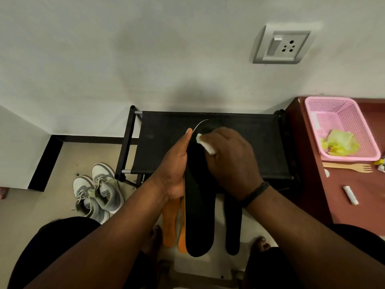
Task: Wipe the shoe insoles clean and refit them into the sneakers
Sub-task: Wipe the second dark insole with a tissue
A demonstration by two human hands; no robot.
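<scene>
left hand fingers grip insole; right hand fingers press wipe.

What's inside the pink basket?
The pink basket on the red-brown table holds crumpled yellow-green wrappers. Anything lying under them is covered, so I can't tell.
</scene>
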